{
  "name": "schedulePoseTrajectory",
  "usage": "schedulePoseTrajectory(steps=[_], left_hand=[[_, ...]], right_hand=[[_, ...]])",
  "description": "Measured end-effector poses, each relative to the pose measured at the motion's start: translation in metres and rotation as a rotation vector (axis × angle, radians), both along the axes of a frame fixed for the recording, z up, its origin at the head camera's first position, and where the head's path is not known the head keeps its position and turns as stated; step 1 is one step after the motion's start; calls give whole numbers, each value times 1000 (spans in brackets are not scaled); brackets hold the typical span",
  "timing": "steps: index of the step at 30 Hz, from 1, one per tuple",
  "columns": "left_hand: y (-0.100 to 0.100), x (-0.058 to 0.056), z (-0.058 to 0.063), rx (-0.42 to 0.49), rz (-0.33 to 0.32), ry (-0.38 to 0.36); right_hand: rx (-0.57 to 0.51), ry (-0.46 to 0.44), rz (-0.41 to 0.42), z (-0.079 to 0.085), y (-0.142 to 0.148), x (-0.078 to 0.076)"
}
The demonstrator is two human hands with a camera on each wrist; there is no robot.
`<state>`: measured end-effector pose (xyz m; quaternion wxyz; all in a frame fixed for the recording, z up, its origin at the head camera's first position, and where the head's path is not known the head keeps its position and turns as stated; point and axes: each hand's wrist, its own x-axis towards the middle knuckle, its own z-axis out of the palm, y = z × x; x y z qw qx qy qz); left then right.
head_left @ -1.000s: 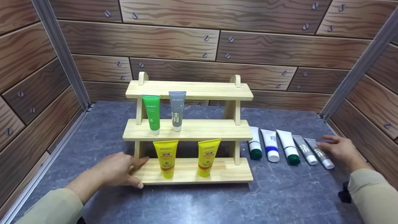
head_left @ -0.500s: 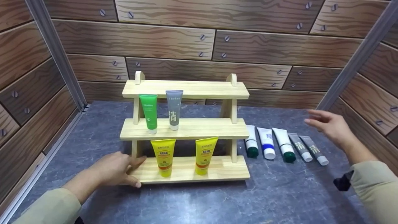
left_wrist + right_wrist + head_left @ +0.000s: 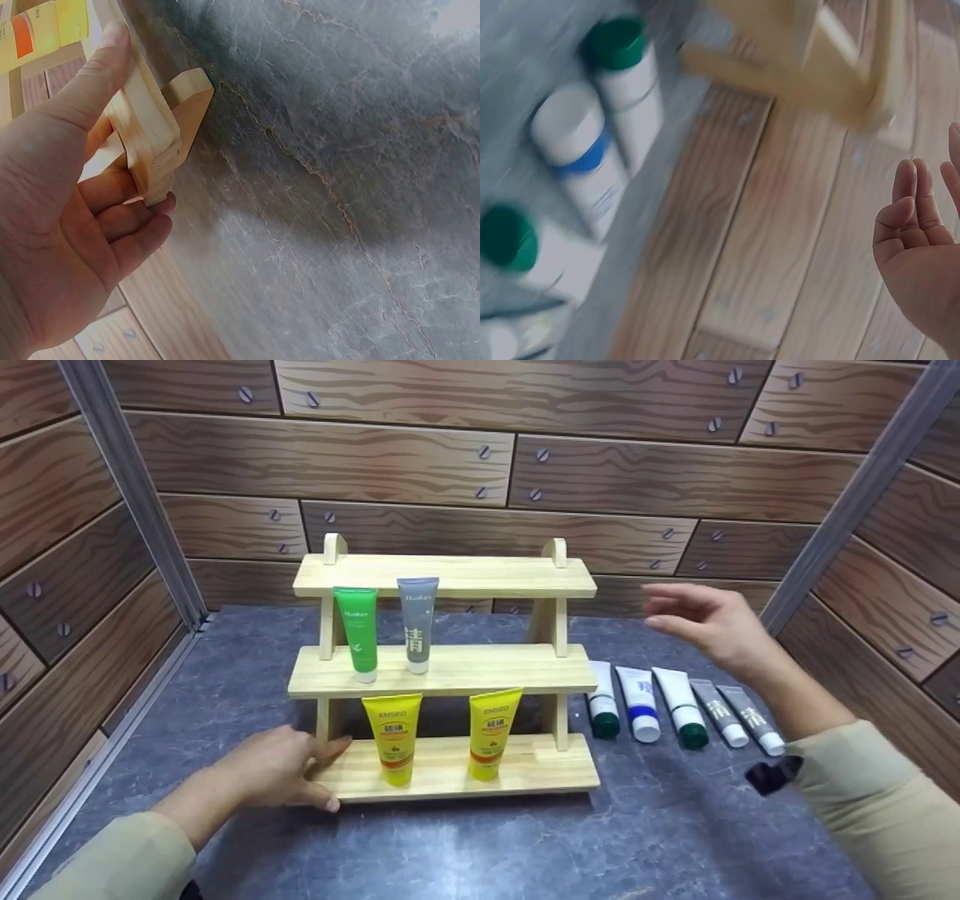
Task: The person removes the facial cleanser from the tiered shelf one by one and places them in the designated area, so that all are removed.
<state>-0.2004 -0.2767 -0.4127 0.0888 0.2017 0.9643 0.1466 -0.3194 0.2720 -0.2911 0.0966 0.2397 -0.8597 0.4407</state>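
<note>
My left hand (image 3: 274, 765) grips the left end of the bottom board of a three-tier wooden display shelf (image 3: 450, 575). In the left wrist view its thumb (image 3: 94, 75) lies along the board's edge and the fingers curl round the end. My right hand (image 3: 720, 626) hangs in the air right of the shelf, fingers loosely bent, holding nothing. On the middle board stand a green tube (image 3: 357, 630) and a grey-blue tube (image 3: 418, 622), caps down. Below them, two yellow tubes (image 3: 394, 739) stand on the bottom board.
Several tubes lie in a row right of the shelf: a white one with a blue band (image 3: 640, 701), white ones with green caps, such as this tube (image 3: 681, 705), and two grey tubes (image 3: 718, 711). Wood-patterned walls (image 3: 405, 457) enclose the dark marbled table (image 3: 480, 855).
My right hand has risen from beside the grey tubes and swung left toward the shelf, with nothing in it. My left hand keeps its grip on the bottom board. The head view has shifted slightly.
</note>
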Motion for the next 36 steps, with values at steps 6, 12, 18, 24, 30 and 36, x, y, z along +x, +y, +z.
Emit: schedulePoseTrajectory(steps=[6,12,18,24,30,36], left_hand=[[0,-1,0,-3,-18,16],[0,-1,0,-14,5,-6],[0,0,1,-11,9,-7],[1,0,1,-16,14,-13],[0,-1,-1,1,4,1],[-1,-2,-2,0,-9,15]], right_hand=[[-44,-26,154,12,-58,6],[-94,-63,328,14,-108,7],[-87,-100,405,15,-149,10],[-109,-131,451,14,-183,9],[-138,-149,488,11,-210,4],[-196,-209,549,12,-231,-2]])
